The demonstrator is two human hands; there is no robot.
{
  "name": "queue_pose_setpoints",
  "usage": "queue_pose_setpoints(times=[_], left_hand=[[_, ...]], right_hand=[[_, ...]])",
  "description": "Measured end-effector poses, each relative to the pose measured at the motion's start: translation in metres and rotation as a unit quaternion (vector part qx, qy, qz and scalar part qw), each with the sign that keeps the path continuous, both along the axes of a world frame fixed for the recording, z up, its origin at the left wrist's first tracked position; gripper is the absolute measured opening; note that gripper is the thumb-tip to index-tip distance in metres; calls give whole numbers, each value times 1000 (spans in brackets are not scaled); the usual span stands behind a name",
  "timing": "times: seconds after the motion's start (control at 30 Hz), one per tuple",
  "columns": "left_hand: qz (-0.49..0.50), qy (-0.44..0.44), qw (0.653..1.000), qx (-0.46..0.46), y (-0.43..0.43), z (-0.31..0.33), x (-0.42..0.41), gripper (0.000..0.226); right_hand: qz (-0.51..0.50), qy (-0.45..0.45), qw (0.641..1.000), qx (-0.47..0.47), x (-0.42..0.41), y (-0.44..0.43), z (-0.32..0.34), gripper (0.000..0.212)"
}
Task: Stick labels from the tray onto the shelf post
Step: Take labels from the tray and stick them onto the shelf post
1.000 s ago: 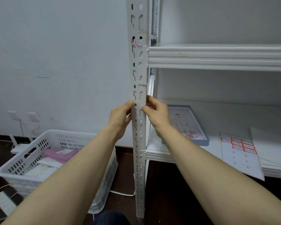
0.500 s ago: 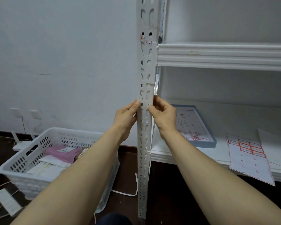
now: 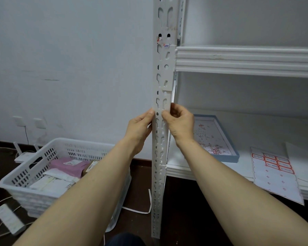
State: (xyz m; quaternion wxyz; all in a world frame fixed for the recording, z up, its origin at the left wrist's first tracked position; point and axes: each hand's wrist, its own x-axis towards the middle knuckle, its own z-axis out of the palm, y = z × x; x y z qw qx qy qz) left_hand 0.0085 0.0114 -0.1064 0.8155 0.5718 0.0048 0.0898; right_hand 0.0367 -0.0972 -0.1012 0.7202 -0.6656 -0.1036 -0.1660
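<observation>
Head view | left grip (image 3: pixel 139 128) flat, pressing side of shelf post (image 3: pixel 163 71) | right grip (image 3: pixel 180 123) pinching shelf post, maybe on a white label (image 3: pixel 163 103) | tray (image 3: pixel 236 158) on shelf (image 3: pixel 256 125), near right of shelf post

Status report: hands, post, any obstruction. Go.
Left hand flat against shelf post, left edge. Right hand pinching the post, thumb on front. Post upright. Nothing in the way.

The shelf post (image 3: pixel 161 139) looks like matt white-painted metal; the basket (image 3: pixel 43 183) is perforated white plastic.
</observation>
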Motion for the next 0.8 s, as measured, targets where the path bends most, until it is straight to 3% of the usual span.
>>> queue_pose_setpoints(times=[0.33,0.5,0.8], left_hand=[[3,4,1000,8,-1,2,-2,33],[6,4,1000,11,0,3,-3,33],[6,4,1000,11,1,3,-3,34]], right_hand=[[-16,21,998,-48,1,1,5,32],[38,-14,998,-46,-4,-13,-2,33],[-17,-19,996,-89,2,-1,-6,43]])
